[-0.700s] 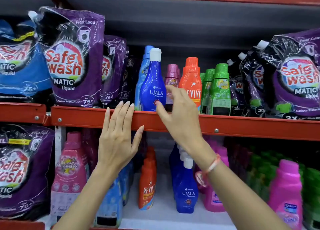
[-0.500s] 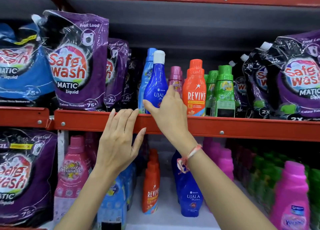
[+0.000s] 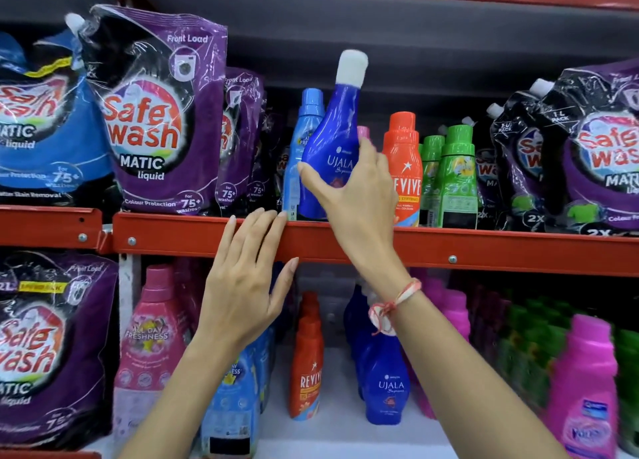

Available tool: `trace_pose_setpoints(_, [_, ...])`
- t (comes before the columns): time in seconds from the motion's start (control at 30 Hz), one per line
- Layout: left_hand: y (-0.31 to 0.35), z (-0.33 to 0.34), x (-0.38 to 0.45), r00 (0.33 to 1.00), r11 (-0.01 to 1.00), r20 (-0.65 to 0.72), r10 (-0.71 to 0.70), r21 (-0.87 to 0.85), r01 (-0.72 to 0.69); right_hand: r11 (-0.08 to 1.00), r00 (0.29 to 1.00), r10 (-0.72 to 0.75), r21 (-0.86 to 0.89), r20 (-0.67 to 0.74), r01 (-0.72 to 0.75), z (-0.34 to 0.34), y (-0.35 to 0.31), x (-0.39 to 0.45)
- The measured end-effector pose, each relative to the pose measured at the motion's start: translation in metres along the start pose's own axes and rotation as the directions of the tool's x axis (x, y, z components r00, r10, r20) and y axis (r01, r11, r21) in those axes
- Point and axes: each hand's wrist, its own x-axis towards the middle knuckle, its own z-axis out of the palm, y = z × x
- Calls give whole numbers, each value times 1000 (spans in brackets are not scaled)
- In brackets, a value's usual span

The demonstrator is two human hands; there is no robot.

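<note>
My right hand (image 3: 359, 195) grips a dark blue Ujala bottle (image 3: 332, 137) with a white cap, thumb on its left side and fingers round its right. The bottle is tilted, cap leaning to the right, its base low over the upper shelf. My left hand (image 3: 249, 278) lies flat with straight fingers against the red front rail of the upper shelf (image 3: 484, 251), fingertips at the rail's top edge, holding nothing.
Behind the blue bottle stand a light blue bottle (image 3: 306, 126), an orange Revive bottle (image 3: 404, 161) and green bottles (image 3: 456, 171). Purple Safewash pouches (image 3: 155, 112) flank them on both sides. The lower shelf holds pink, orange, blue and green bottles.
My right hand went from reaching over the rail to closing round the blue Ujala bottle; the bottle now sits higher and tilted. The left hand stays on the rail.
</note>
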Motion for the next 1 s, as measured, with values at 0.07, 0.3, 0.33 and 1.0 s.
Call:
trace_pose_setpoints(0.07, [4, -1, -7, 1000, 999, 0, -24, -33, 24, 1000, 1000, 7, 29, -21, -6, -11, 0, -3])
trace_pose_setpoints(0.3, [27, 0, -52, 998, 995, 21, -63, -82, 64, 988, 998, 57, 145, -31, -52, -54, 4, -37])
trace_pose_setpoints(0.33, [30, 1, -58, 997, 993, 35, -70, -89, 73, 985, 997, 72, 158, -15, -69, -59, 7, -44])
trace_pose_setpoints(1.0, [66, 31, -194, 861, 974, 486, -149, -78, 213, 927, 900, 369, -154, 230, -341, -56, 148, -191])
